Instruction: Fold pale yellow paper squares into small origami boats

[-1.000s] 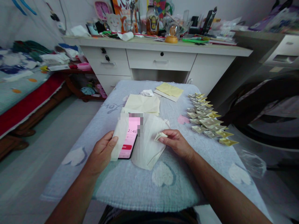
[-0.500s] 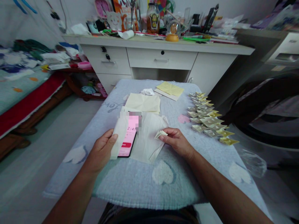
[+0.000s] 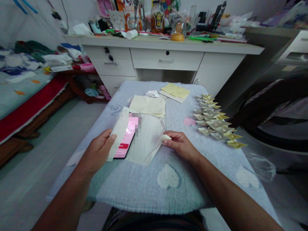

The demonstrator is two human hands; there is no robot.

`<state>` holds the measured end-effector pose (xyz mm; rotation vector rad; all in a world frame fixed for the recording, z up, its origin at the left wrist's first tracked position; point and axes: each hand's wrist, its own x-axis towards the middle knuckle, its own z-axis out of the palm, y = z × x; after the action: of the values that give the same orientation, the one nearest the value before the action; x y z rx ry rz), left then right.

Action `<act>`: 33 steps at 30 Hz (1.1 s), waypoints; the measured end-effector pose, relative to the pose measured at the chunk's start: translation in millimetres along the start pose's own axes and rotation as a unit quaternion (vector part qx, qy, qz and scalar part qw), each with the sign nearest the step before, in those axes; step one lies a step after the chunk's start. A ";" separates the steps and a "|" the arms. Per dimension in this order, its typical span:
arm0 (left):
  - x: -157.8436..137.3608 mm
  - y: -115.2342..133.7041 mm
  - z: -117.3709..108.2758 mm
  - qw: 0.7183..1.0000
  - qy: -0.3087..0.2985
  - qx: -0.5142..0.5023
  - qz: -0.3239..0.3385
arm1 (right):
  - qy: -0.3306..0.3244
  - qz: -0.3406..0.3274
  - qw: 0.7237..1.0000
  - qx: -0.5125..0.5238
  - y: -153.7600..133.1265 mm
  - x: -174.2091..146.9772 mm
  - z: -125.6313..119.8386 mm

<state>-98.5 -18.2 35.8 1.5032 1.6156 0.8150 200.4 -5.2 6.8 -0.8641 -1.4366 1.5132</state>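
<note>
A smartphone (image 3: 125, 141) with a lit pink screen lies on thin white paper, tilted slightly to the right at its top. A whitish strip of paper (image 3: 119, 131) covers its left edge. My left hand (image 3: 99, 149) is closed on that strip, thumb on top; whether its fingers also grip the phone underneath is hidden. To the right of the phone spreads a wrinkled white sheet (image 3: 146, 141). At this sheet's right edge my right hand (image 3: 180, 144) pinches a small folded piece of paper (image 3: 165, 138) between thumb and fingers.
Creased cream sheets (image 3: 148, 105), a crumpled white paper (image 3: 152, 93) and yellow paper (image 3: 175, 90) lie farther back on the blue cloth (image 3: 115, 186). Rows of folded paper boats (image 3: 214, 120) stand at the right. Beyond is a cluttered white desk (image 3: 166, 61); a washing machine (image 3: 292, 57) stands right.
My left hand has moved left, and the phone with its papers has shifted left and tilted a little. My right hand, still pinching the folded paper, has barely moved.
</note>
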 end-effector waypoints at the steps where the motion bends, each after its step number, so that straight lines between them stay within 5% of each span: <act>1: 0.1 1.5 -2.8 1.000 -0.003 0.023 0.005 | -0.001 0.001 1.000 0.002 0.9 -0.1 0.1; 20: 4.7 -14.3 -61.6 0.982 0.031 0.182 -0.036 | 0.013 0.018 0.999 -0.038 4.1 -0.5 -2.1; 27: 5.5 -17.3 -84.3 0.929 0.055 0.364 -0.044 | 0.012 0.014 0.999 -0.049 5.1 -0.6 -2.3; 33: 5.3 -15.8 -85.5 0.903 0.045 0.423 -0.065 | 0.011 0.013 0.999 -0.048 3.7 -0.6 -2.5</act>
<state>-180.4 -10.4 64.4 1.9011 2.2698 0.0638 202.4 -4.6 2.9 -0.9586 -1.4975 1.4586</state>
